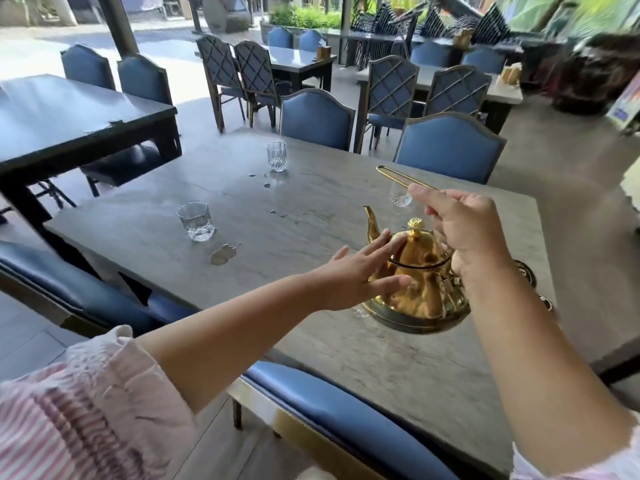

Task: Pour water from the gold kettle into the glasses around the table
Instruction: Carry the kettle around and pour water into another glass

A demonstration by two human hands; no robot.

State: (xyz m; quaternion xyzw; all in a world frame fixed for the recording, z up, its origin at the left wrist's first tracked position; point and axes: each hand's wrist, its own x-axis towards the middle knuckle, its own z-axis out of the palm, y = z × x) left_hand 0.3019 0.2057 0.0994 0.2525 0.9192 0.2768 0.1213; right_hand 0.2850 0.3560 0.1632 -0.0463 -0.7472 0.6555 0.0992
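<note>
Head view: the gold kettle (417, 282) sits on the grey table (311, 209), right hand (464, 230) gripping its raised handle (398, 177). The left hand (360, 275), fingers spread flat, touches its body. Two glasses (194, 221) (276, 156) stand well apart.

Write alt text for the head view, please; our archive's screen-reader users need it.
A person's right hand grips the raised handle of a gold kettle on a grey table, while the open left hand rests flat against the kettle's side. Three glasses stand on the table among small water spills, with blue chairs around.
</note>
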